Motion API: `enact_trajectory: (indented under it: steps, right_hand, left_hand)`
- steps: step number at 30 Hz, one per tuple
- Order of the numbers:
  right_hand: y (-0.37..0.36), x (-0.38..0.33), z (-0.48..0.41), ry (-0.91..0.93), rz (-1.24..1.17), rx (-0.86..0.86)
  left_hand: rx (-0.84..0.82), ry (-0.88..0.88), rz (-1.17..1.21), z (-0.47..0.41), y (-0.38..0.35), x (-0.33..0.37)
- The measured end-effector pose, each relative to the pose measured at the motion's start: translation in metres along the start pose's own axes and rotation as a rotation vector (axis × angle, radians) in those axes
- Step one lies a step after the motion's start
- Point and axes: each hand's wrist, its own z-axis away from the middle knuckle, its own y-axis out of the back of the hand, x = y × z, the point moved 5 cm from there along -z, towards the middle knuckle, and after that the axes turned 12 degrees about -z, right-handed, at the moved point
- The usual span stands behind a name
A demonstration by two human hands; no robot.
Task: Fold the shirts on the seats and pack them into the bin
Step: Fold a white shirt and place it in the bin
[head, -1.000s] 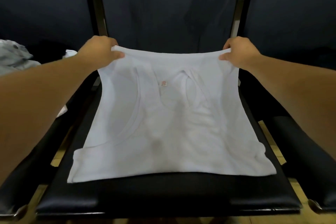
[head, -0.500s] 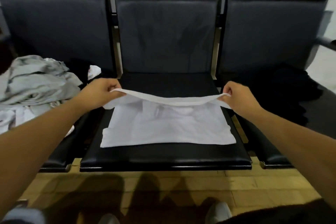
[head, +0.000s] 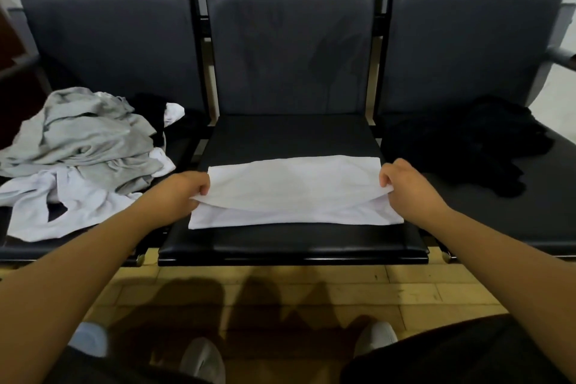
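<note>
A white cotton sleeveless shirt (head: pixel 293 187) lies stretched between the two hands on the black padded middle seat (head: pixel 293 243), doubled over so that an upper layer covers most of a lower one, whose near edge shows just below the hands. The left hand (head: pixel 184 192) pinches the near-left corner of that upper layer with fingers curled round the cloth, and the right hand (head: pixel 405 187) pinches the near-right corner the same way. Holding both corners at once, I'd say, keeps the fold line straight and the fabric taut enough to land without wrinkles. The top edge sags a little between the hands and stops short of the lower hem, so the fold looks close to set down but not squared off. Out past the left hand, on the neighbouring seat, sits a rumpled heap of grey and white garments (head: pixel 81 146), seemingly waiting their turn. Beyond the right hand a dark pile of black clothing (head: pixel 467 146) rests on the other seat. No bin shows anywhere from here, so packing looks some way off.
</note>
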Motion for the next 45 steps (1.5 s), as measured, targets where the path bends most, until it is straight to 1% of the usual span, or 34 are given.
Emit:
enact_trajectory:
  steps: [2,6,8,11,13,14,15,17,18,19,21,23,26,32,34,36,37,38,40,41,42,43,44,45]
  right_hand:
    - [-0.001,-0.006,0.005,0.032,0.059,-0.036]
    - [-0.016,-0.004,0.019,0.055,0.303,-0.244]
    - [-0.016,-0.002,0.022,0.051,0.391,-0.27]
    - [-0.008,-0.006,0.018,0.035,0.448,-0.284]
    - [-0.004,-0.009,0.014,0.003,0.401,-0.314]
    - [-0.002,-0.012,0.011,-0.02,0.34,-0.303]
    - [-0.001,-0.016,0.009,-0.024,0.267,-0.257]
    - [-0.004,-0.035,0.005,0.062,0.125,-0.12]
    - [-0.011,-0.047,0.006,0.128,0.047,-0.081]
    - [-0.022,-0.058,0.008,0.191,-0.01,-0.08]
    - [-0.047,-0.076,0.013,0.312,-0.012,-0.13]
    - [-0.067,-0.084,0.016,0.401,0.057,-0.138]
    - [-0.083,-0.08,0.02,0.505,0.125,-0.054]
    - [-0.077,-0.075,0.024,0.557,0.087,0.074]
    - [-0.075,-0.077,0.028,0.565,0.102,0.05]
    - [-0.079,-0.078,0.035,0.593,0.159,-0.012]
    - [-0.08,-0.08,0.037,0.596,0.165,-0.021]
    - [-0.079,-0.083,0.037,0.589,0.153,-0.008]
    - [-0.076,-0.09,0.03,0.527,0.096,0.064]
    - [-0.075,-0.094,0.026,0.474,0.058,0.103]
    - [-0.074,-0.096,0.021,0.416,0.024,0.139]
    - [-0.075,-0.099,0.018,0.356,0.004,0.158]
    - [-0.078,-0.102,0.015,0.297,-0.002,0.151]
    - [-0.084,-0.104,0.013,0.232,-0.006,0.114]
  left_hand:
    - [0.006,-0.032,-0.029,0.001,-0.001,-0.004]
    - [-0.162,-0.102,-0.17,0.003,-0.019,-0.011]
    - [-0.234,-0.106,-0.237,0.001,-0.026,-0.011]
    - [-0.296,-0.1,-0.265,0.001,-0.024,-0.008]
    - [-0.283,-0.079,-0.181,0.002,-0.02,-0.005]
    - [-0.226,-0.088,-0.119,0.002,-0.015,0.0]
    - [-0.134,-0.1,-0.075,0.0,-0.01,0.006]
    - [0.028,-0.148,-0.031,-0.002,-0.002,0.026]
    - [0.061,-0.191,-0.034,-0.004,-0.003,0.038]
    - [0.075,-0.227,-0.05,-0.006,-0.006,0.052]
    - [0.109,-0.269,-0.07,-0.011,-0.015,0.078]
    - [0.118,-0.255,-0.066,-0.015,-0.026,0.093]
    - [0.079,-0.248,-0.06,-0.018,-0.043,0.096]
    - [0.138,-0.303,-0.085,-0.018,-0.036,0.092]
    - [0.056,-0.349,-0.062,-0.013,-0.034,0.094]
    - [-0.071,-0.358,-0.001,-0.006,-0.036,0.097]
    - [-0.112,-0.307,0.084,-0.005,-0.035,0.096]
    - [-0.108,-0.218,0.185,-0.007,-0.033,0.092]
    - [0.022,0.045,0.305,-0.017,-0.028,0.072]
    - [0.096,0.206,0.284,-0.023,-0.027,0.058]
    - [0.133,0.371,0.232,-0.026,-0.028,0.043]
    - [0.108,0.531,0.176,-0.027,-0.031,0.031]
    - [0.043,0.663,0.14,-0.027,-0.035,0.022]
    - [-0.023,0.749,0.12,-0.026,-0.039,0.017]
